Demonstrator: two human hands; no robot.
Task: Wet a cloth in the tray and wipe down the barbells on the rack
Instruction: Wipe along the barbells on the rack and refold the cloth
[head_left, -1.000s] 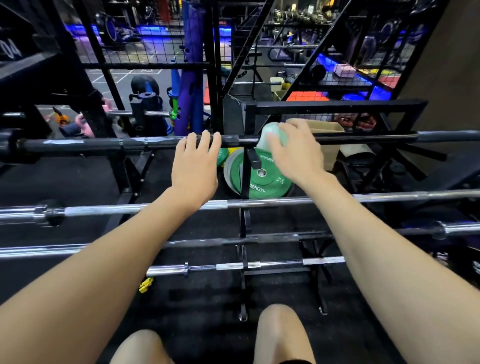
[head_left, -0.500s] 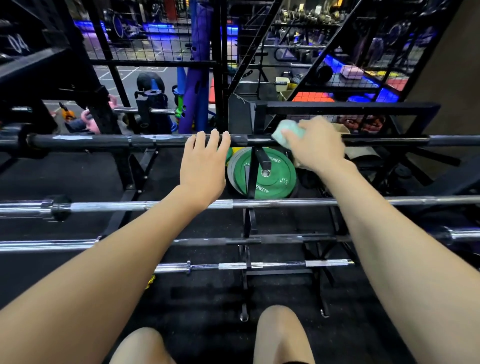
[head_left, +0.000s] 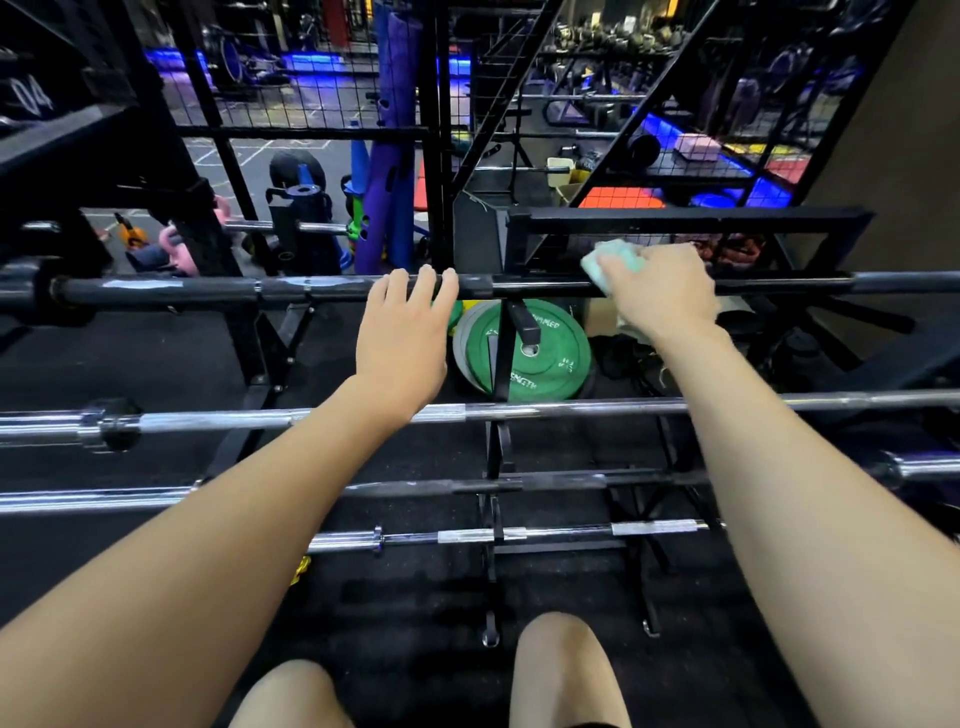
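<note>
Head view: looking down over both forearms at a barbell rack, knees at the bottom edge.
Rack (head_left: 497, 364): black steel frame; holds the bars in horizontal tiers that step down toward the viewer.
Top barbell (head_left: 218, 291): black shaft with pale scuffed patches left of centre; spans nearly the full width and carries both hands.
Second barbell (head_left: 571, 408): bright chrome, one tier down; passes under both wrists, collar at far left.
Third barbell (head_left: 467, 487): dark centre section, chrome sleeves at both ends.
Lowest barbell (head_left: 519, 535): shorter chrome bar, nearest the floor.
Floor (head_left: 156, 364): black rubber matting.
Green plate (head_left: 540, 353): bumper plate standing upright behind the rack post, white lettering, grey plates stacked behind it.
Left hand (head_left: 402, 332): fingers draped over the top barbell just left of the rack's centre post, lightly curled on the shaft; thumb hidden.
Right hand (head_left: 660, 288): clamped on the cloth, pressing it onto the top barbell right of the centre post; slightly motion-blurred.
Cloth (head_left: 605, 265): small, pale mint green, bunched up; only its left edge pokes out past the fingers, touching the black shaft. Wet or dry: can't tell.
Hand spacing: apart, centre post between them.
</note>
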